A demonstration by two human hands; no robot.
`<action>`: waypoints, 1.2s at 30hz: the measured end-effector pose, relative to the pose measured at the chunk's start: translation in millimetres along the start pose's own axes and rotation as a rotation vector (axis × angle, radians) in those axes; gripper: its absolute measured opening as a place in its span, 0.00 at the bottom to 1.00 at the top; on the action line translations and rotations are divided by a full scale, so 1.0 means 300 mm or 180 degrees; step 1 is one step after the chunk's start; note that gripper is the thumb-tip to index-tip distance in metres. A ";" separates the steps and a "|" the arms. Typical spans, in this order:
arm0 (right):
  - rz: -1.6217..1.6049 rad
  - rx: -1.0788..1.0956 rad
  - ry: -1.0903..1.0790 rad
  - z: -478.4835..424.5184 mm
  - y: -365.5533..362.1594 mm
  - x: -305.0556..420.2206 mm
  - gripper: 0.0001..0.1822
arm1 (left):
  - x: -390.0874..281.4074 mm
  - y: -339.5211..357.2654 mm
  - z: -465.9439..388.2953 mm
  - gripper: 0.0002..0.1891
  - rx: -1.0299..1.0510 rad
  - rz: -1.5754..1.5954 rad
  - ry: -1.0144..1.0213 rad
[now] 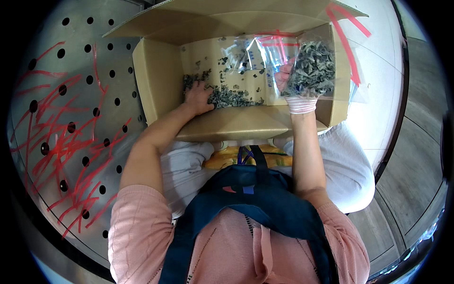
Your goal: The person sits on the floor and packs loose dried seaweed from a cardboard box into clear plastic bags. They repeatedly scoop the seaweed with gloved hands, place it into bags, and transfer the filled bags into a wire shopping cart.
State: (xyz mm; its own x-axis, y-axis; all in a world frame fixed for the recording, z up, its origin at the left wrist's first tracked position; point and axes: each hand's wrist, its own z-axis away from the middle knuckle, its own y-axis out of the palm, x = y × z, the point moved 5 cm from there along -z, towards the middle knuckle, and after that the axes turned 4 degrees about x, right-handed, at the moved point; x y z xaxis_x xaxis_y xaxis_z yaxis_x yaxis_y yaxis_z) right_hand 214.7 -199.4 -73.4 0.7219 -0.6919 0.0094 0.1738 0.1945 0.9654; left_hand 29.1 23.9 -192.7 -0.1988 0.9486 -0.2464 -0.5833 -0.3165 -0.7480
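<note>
An open cardboard box (161, 78) stands before me with dark, dried leaf pieces (234, 97) scattered over its floor, heaped along the near side. My left hand (198, 97) is bare and rests in the leaf heap at the box's left, thumb spread from the fingers; the fingertips are partly hidden among the leaves. My right hand (283, 77), in a pink-and-white knit glove, grips a clear plastic bag (312, 69) filled with the same dried leaves, at the right end of the box. The bag covers part of that hand.
Flat clear plastic bags (244, 53) with red edges lie inside the box. Left of it, a perforated metal surface (78, 117) carries many thin red strips (67, 142). More red strips (345, 46) hang over the right wall. The raised far flap (234, 21) borders the back.
</note>
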 end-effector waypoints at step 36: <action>0.0743 -0.0419 0.0076 0.054 0.061 -0.203 0.33 | -0.328 -1.077 0.503 0.15 -0.1420 0.5050 0.0445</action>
State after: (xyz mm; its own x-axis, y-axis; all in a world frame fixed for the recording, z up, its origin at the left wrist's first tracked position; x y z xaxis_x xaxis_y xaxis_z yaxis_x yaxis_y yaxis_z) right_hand 163.0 -165.1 -52.1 0.7680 -0.6014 0.2202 0.0851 0.4367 0.8956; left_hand 118.3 32.1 166.2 -0.2555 -0.2969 -0.9201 0.3813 -0.9055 0.1863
